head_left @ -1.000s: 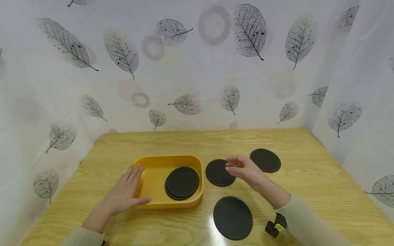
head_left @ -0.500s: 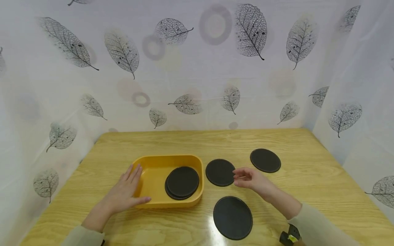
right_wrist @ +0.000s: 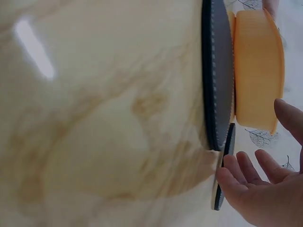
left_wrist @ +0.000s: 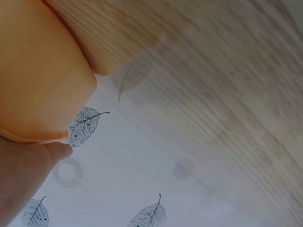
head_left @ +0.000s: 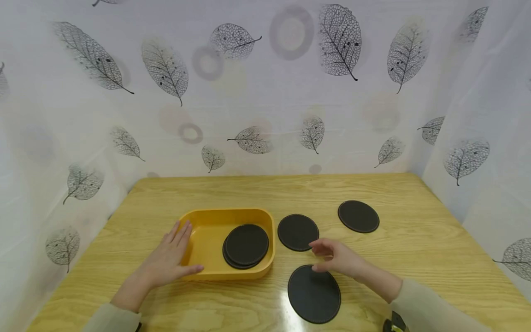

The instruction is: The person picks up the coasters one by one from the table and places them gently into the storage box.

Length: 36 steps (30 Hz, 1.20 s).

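Coasters: two lie stacked in the yellow tray (head_left: 207,228) at lower centre, three remain out (nearest coaster (head_left: 314,295) under the loosely spread right hand (head_left: 338,259)); left hand (head_left: 166,260) rests flat against the tray.

three black coasters (head_left: 314,294) on the table, two stacked coasters (head_left: 246,246) in one yellow tray (head_left: 209,277)

The lower coaster (head_left: 232,258) in the yellow tray (head_left: 207,220) is mostly covered by the one on top — only its left rim shows. The right hand (head_left: 338,258) hides the far edge of the nearest coaster (head_left: 314,295). In the left wrist view the left hand (left_wrist: 23,179) is cut off by the frame — just a fingertip shows.
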Motion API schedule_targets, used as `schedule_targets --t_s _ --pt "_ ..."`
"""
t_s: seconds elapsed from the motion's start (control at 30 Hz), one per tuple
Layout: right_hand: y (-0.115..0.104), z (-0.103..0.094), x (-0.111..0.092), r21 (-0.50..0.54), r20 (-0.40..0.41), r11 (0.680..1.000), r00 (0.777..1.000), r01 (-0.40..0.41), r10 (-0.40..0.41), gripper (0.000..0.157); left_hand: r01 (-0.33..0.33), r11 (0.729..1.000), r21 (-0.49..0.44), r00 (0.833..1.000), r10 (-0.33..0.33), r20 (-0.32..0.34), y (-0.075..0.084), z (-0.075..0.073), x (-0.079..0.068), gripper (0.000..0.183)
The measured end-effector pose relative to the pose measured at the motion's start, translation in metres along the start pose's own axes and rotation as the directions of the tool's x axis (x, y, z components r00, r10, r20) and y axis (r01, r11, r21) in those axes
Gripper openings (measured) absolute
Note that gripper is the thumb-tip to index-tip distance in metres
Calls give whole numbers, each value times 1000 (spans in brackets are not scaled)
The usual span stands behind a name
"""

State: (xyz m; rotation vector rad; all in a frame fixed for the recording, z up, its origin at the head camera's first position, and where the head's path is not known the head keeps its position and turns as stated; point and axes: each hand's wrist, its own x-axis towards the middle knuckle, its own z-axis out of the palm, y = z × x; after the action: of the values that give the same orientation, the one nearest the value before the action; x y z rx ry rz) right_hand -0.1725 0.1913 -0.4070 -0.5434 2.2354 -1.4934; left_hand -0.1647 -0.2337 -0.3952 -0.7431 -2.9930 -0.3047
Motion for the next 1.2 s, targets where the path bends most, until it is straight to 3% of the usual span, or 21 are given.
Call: schedule_targets --t_s 0.17,0.57,0.9,1.2 --pt "6 1 0 -52 32 999 999 3 -1 59 0 1000 10 1000 1 -3 0 0 1 97" --pt "16 3 -4 -147 78 985 994 93 -82 68 3 1000 15 1000 -3 -1 1 -2 1 96" --pt "18 9 -9 -316 142 930 978 188 -149 77 8 1000 -1 1000 -8 11 1 -1 0 96" --pt "18 9 -7 -300 169 935 975 190 -144 69 12 1000 -7 1000 -12 4 0 1 0 96"
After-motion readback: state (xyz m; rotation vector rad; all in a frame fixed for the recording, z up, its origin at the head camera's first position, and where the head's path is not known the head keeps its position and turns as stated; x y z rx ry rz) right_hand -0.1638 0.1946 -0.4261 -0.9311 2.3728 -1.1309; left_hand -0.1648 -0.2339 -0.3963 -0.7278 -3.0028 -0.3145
